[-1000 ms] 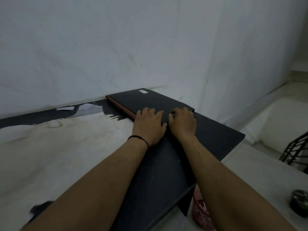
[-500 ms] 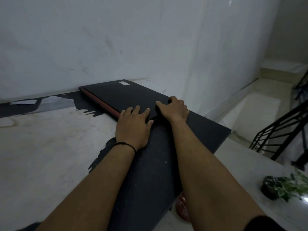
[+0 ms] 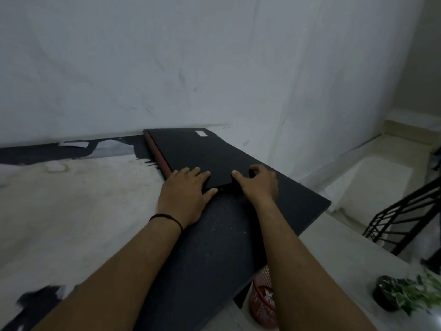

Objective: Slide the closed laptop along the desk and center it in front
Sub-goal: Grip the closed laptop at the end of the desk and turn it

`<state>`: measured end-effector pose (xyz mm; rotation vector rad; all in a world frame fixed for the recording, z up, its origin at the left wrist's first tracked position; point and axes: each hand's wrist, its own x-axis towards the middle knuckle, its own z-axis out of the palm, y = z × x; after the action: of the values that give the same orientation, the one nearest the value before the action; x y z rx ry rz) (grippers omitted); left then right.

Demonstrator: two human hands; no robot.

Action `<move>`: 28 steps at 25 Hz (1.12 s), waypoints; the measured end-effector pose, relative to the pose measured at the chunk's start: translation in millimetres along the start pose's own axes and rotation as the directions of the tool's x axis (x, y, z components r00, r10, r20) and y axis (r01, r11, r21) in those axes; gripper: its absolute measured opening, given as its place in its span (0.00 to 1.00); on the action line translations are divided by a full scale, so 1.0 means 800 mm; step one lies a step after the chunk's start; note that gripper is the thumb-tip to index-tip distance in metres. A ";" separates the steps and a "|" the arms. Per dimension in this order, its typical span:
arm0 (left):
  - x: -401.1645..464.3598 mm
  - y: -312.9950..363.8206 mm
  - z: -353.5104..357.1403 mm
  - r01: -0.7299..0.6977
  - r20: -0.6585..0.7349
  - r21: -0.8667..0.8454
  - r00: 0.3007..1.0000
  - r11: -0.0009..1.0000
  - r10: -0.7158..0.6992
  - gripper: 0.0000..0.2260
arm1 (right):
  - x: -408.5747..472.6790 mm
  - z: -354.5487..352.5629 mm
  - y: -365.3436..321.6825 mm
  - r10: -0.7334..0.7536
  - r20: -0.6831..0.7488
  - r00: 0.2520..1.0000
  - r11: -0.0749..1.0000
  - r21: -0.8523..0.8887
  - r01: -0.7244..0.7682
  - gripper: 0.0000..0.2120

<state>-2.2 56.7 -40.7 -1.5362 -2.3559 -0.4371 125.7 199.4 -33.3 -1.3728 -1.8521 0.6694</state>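
Note:
A closed black laptop (image 3: 198, 154) with a red left edge and a small white sticker lies flat at the back right of the desk (image 3: 229, 235), against the wall. My left hand (image 3: 185, 189) rests flat on its near left corner, fingers on the lid. My right hand (image 3: 259, 185) curls around the near right corner, thumb on the lid and fingers over the side edge. Both forearms reach in from the bottom of the view.
The desk top is dark at the right and worn pale (image 3: 71, 206) at the left. Its right edge drops off to a floor with a red basket (image 3: 261, 299), a potted plant (image 3: 403, 295) and a black railing (image 3: 405, 216). A white wall stands right behind the laptop.
My right hand has shifted from the lid's front to wrap the near right corner. My left hand stays on the near left corner. The view has swung, and the laptop looks little moved on the desk.

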 end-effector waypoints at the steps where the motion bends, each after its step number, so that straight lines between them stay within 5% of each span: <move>1: -0.007 -0.004 -0.003 0.020 -0.024 0.011 1.000 1.000 -0.020 0.28 | -0.013 -0.001 0.001 -0.007 -0.002 1.000 1.000 0.008 0.007 0.31; 7: -0.006 0.017 -0.018 0.049 0.017 0.193 0.998 0.980 -0.053 0.31 | -0.038 -0.005 0.002 0.002 -0.075 0.997 0.995 0.103 0.006 0.26; 12: 0.024 0.051 0.004 -0.084 0.124 0.136 0.990 0.987 0.067 0.31 | -0.033 -0.002 0.003 0.117 -0.242 0.963 0.981 -0.122 -0.150 0.24; 22: 0.010 0.030 -0.006 -0.123 0.151 0.112 0.983 0.986 0.106 0.30 | -0.046 -0.027 -0.002 0.158 -0.047 0.986 0.987 0.016 -0.157 0.14; 28: -0.043 -0.023 -0.024 -0.159 0.111 0.141 0.983 0.977 0.145 0.31 | -0.112 -0.014 -0.007 0.083 -0.067 0.994 0.995 0.066 -0.079 0.20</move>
<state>-4.2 13.2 -39.1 -1.6867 -2.2634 -0.1476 146.6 111.9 -43.8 -1.4188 -1.7140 0.7059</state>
